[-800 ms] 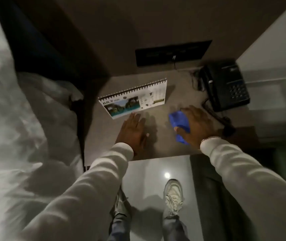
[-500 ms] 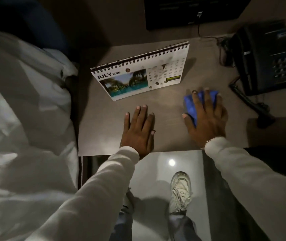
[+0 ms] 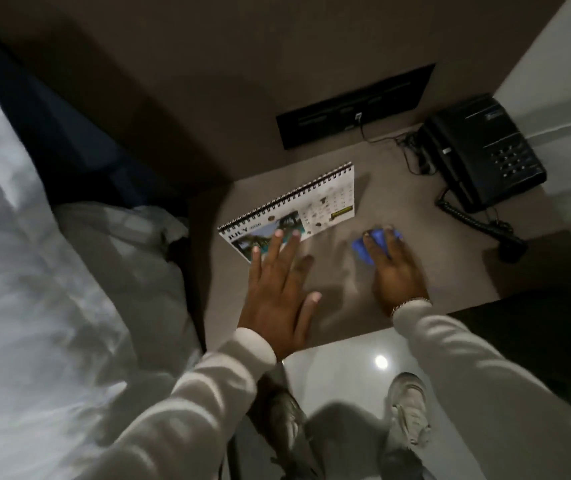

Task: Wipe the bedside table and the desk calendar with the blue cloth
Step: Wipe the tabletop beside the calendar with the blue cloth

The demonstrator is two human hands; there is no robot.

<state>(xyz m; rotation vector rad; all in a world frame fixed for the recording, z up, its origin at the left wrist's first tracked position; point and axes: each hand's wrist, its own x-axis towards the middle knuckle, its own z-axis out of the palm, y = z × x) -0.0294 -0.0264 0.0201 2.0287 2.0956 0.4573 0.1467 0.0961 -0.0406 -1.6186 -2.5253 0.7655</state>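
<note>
The brown bedside table fills the middle of the view. A white spiral-bound desk calendar showing July stands on it towards the back left. My left hand is spread with fingers apart, and its fingertips overlap the calendar's lower picture. My right hand presses flat on the blue cloth, which lies on the table just right of the calendar. Only the cloth's left and far parts show past my fingers.
A black telephone with a coiled cord sits at the table's back right corner. A dark socket panel is on the wall behind. White bedding lies to the left. My shoes stand on the glossy floor below the table's front edge.
My left hand has moved forward from the table top to the calendar, fingers spreading. My right hand stays on the blue cloth near the calendar's right end. The camera has swung.
</note>
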